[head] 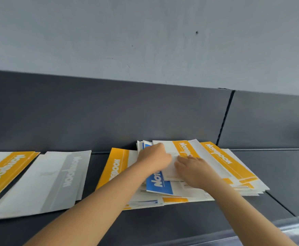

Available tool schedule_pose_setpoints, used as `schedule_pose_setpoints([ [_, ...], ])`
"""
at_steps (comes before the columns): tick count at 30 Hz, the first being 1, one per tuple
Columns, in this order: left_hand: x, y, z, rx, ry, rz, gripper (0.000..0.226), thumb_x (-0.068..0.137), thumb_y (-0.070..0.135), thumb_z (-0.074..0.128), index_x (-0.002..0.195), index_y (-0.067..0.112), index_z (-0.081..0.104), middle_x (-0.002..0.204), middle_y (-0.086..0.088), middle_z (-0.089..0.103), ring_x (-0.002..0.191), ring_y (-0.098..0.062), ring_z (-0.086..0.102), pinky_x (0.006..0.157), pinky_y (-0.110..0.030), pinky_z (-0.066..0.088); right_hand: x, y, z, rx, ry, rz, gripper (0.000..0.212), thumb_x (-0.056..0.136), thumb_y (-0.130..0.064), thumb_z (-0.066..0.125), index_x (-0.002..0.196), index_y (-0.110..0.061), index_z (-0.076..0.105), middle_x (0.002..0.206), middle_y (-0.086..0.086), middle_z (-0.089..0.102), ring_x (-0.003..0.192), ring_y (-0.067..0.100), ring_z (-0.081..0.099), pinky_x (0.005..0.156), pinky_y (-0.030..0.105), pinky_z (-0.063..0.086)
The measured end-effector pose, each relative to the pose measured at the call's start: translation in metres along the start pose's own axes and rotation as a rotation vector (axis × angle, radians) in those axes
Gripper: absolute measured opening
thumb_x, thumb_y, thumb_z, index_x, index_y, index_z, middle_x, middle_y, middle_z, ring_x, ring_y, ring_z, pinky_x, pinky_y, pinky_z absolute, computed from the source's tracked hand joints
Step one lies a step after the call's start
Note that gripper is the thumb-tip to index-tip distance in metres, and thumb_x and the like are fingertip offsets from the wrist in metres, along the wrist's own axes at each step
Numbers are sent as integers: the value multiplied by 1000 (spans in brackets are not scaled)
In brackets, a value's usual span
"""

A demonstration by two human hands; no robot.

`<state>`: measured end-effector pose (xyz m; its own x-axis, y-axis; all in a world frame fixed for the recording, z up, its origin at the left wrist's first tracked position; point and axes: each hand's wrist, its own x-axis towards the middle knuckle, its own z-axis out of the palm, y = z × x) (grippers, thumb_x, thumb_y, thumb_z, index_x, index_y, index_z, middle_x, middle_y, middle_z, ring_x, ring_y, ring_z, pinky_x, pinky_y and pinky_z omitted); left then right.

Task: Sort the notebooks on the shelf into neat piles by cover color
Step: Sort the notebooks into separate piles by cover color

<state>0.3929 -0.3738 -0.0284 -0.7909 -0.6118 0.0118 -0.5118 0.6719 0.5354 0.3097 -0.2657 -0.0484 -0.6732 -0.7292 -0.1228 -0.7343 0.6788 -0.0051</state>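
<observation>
A messy heap of notebooks (216, 185) lies at the middle right of the dark shelf (278, 174), with yellow, blue and white covers mixed. On top sits a white notebook with a yellow band (184, 148). My left hand (154, 157) grips its left edge. My right hand (194, 170) lies flat on it, fingers spread. A blue notebook (160, 185) shows just under my hands. Another yellow-banded notebook (228, 158) lies to the right in the heap, and one (115, 167) sticks out at its left.
To the left lies a grey-banded notebook pile (44, 183), and at the far left a yellow-banded one (1, 171). A dark back panel (109, 112) rises behind the shelf. A shiny rail (290, 228) runs along the front right edge.
</observation>
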Motion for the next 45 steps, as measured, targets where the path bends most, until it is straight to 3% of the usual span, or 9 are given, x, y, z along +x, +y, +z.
schedule_pose_setpoints([
  [4, 11, 7, 0, -644, -8, -206, 49, 89, 9, 62, 135, 7, 44, 131, -12, 53, 98, -22, 53, 88, -33, 50, -5, -2, -10, 2, -26, -25, 37, 100, -28, 27, 134, -20, 40, 141, 7, 42, 128, 35, 37, 103, 51, 37],
  [8, 10, 8, -7, -1026, -77, -337, 34, 79, -7, 70, 103, 8, 52, 100, -12, 60, 82, -21, 58, 70, -28, 49, -17, -6, -20, 58, -30, -22, 42, 101, -39, 17, 135, -34, 41, 141, -3, 42, 129, 33, 33, 100, 53, 31],
  [13, 3, 1, -20, -924, -103, -360, 32, 76, 4, 75, 104, 6, 60, 77, -4, 49, 50, -10, 34, 38, -19, 28, -23, -13, -23, 295, 16, -8, 40, 100, -47, 26, 135, -37, 42, 145, -6, 40, 134, 25, 34, 106, 50, 27],
  [19, -18, -18, -25, -785, -39, -189, 38, 84, 15, 67, 121, 9, 61, 118, -8, 68, 101, -23, 66, 87, -37, 55, -24, -40, -17, 598, 144, -19, 60, 92, -59, 34, 146, -36, 20, 155, 0, 21, 139, 28, 23, 111, 52, 24],
  [27, -73, -119, -117, -658, 100, -123, 18, 96, 13, 57, 113, 16, 60, 111, 0, 69, 99, -18, 66, 87, -35, 52, -32, -136, -30, 860, 176, -61, 78, 88, -46, 59, 149, -23, 17, 151, 5, 29, 131, 30, 40, 100, 43, 40],
  [34, -130, -241, -182, -359, 216, -207, 26, 85, 29, 71, 105, 27, 54, 103, 13, 62, 91, -2, 59, 71, -21, 48, -44, -284, -29, 823, 60, -281, 71, 79, -35, 73, 137, -18, 36, 138, 2, 37, 118, 21, 49, 85, 27, 43],
  [39, -144, -329, -204, 15, 170, -398, 70, 55, 65, 60, 113, 26, 53, 113, 4, 61, 97, -14, 61, 75, -35, 56, -38, -384, -8, 655, 19, -422, 46, 88, -24, 59, 130, -14, 43, 133, 8, 46, 117, 25, 51, 88, 29, 43],
  [42, -152, -349, -205, 124, 100, -441, 80, 75, 61, 59, 140, 19, 38, 141, -5, 44, 128, -24, 43, 98, -35, 44, -36, -421, 7, 501, -3, -411, 43, 94, -27, 50, 132, -8, 41, 138, 14, 41, 120, 30, 48, 94, 33, 40],
  [45, -154, -361, -205, -45, 93, -479, 72, 87, 43, 65, 143, 10, 33, 148, -4, 32, 130, -22, 39, 94, -30, 42, -34, -441, 18, 428, -56, -364, 43, 95, -30, 47, 130, -6, 44, 131, 17, 46, 119, 32, 45, 98, 36, 38],
])
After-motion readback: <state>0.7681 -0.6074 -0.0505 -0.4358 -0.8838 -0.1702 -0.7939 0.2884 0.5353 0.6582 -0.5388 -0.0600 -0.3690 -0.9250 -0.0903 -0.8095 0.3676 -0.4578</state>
